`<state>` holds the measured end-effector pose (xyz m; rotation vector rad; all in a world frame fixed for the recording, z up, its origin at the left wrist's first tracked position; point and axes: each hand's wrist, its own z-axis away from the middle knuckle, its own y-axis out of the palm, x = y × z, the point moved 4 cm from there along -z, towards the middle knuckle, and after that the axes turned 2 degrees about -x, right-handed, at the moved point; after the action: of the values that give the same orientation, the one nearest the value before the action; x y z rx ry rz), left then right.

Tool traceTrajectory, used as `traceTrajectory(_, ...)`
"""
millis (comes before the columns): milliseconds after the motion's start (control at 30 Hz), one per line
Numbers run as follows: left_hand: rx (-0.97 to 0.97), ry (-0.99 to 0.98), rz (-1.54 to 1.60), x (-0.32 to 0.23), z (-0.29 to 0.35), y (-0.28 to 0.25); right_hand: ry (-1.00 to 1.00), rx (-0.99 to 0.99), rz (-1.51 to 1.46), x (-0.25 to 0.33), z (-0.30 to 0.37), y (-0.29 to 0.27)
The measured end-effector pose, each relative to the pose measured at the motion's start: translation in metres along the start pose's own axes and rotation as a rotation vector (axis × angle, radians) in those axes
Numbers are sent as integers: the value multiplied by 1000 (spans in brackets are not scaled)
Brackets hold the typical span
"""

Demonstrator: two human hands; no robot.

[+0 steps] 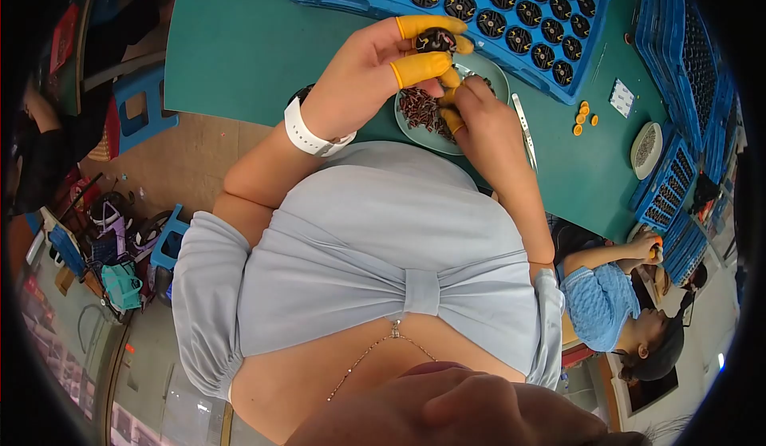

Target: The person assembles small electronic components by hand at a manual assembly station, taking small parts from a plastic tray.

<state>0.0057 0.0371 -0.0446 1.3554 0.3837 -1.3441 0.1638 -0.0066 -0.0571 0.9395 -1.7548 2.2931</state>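
Left hand [359, 75] pinching a small black round part [436, 41] in a closed grip, above the dish [496, 75]. Right hand [479, 119] picking among dark red pieces [420, 111] in that dish on the green surface [239, 47]; fingertips together, grip contents unclear.

- One head view only, worn on my head, looking steeply down over my chest.
- It faces the green tabletop [239, 39] ahead, close to my hands.
- Fisheye bends edges toward the dark rim.
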Motion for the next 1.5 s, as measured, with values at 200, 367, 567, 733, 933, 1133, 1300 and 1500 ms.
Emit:
traceTrajectory(200,-19,-35,290,5,3,-4,130,-34,-443,-9,5,-27)
traceTrajectory(367,152,-93,298,5,7,8,255,-147,-997,7,15,-45)
traceTrajectory(567,255,-221,474,11,9,18,29,-497,-1054,28,8,-67)
traceTrajectory(733,212,-179,431,5,10,20,93,-498,-1050,34,13,-76)
traceTrajectory(933,184,-11,184,1,9,21,-110,-461,-588,37,11,-85)
traceTrajectory(1133,196,93,145,-9,10,26,-212,-572,-555,34,8,-84)
traceTrajectory(1300,233,133,145,-6,11,22,-201,-536,-592,33,7,-84)
traceTrajectory(1500,248,117,76,-8,13,21,-211,-520,-575,33,7,-83)
